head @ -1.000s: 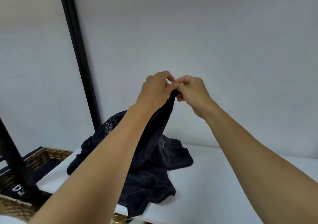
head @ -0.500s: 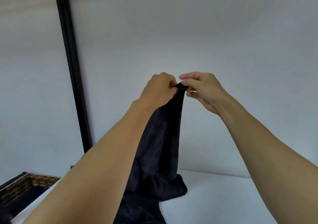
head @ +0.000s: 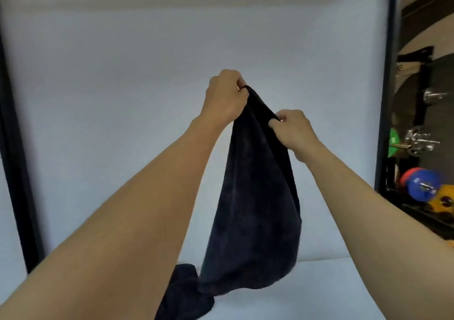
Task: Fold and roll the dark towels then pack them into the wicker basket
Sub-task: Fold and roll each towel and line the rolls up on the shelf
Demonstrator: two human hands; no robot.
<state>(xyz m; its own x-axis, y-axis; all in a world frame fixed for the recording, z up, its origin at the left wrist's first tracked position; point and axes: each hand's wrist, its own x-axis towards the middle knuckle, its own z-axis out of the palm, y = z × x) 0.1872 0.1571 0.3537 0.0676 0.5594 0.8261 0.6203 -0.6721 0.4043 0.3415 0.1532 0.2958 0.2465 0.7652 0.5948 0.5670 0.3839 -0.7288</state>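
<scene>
a dark towel (head: 255, 204) hangs in the air in front of a pale wall (head: 122, 98), held up by both hands above the white desk (head: 319, 290). the left hand (head: 224, 98) sits higher, its grip closed tight on the top edge of the cloth, fingers curled into a fist around it. the right hand (head: 293, 129) is lower and to the side, its grip pinched shut on the same edge a short way along. the bottom of the towel bellies out just over the desk, beside a crumpled heap of more dark towels (head: 181, 295) lying there. the wicker basket is not in view.

the fabric looks like soft, thick terry, matte and slightly fuzzy, with deep loose folds. it seems light and fully limp, so it will likely sag wherever it is unsupported and will not slip from the fingers. the sensible places to hold are probably the two corners of one edge, spread apart so the sheet hangs flat before folding. at right, past a black frame (head: 387, 98), coloured weight plates (head: 420, 184) rest on a rack.
</scene>
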